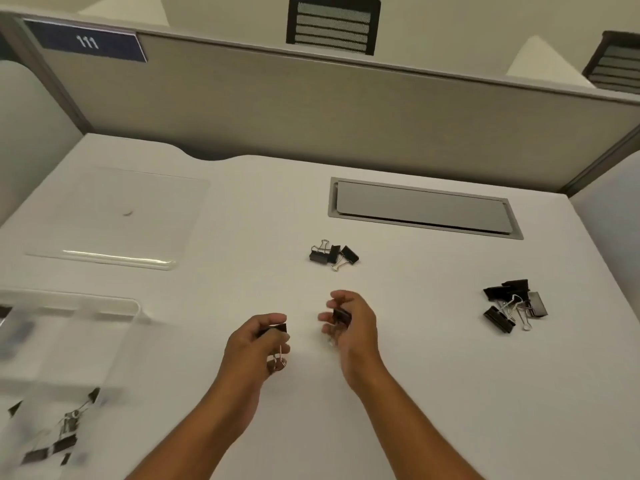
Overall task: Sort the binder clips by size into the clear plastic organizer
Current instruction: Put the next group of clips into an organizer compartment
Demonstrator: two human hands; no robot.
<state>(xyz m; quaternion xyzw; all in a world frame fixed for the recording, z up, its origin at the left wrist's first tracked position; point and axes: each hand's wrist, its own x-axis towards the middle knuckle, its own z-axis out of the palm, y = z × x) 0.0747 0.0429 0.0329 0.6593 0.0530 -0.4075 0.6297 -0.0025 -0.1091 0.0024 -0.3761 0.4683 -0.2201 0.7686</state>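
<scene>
left hand (pixel 258 341) and right hand (pixel 349 323) each grip one clip; carry both toward the blurred organizer (pixel 69 327) at nine o'clock, matching sizes.

From my feed I see only two forearms and two hands entering from the bottom edge. Both arms are bare all the way down to the frame's edge; no sleeve or cuff shows on either. The left hand (pixel 258 344) and the right hand (pixel 349 323) are ungloved, and I make out nothing worn at the wrists or on the fingers (pixel 327 317). Slight blur softens the fingertips, so nails and finer detail are beyond me.
</scene>
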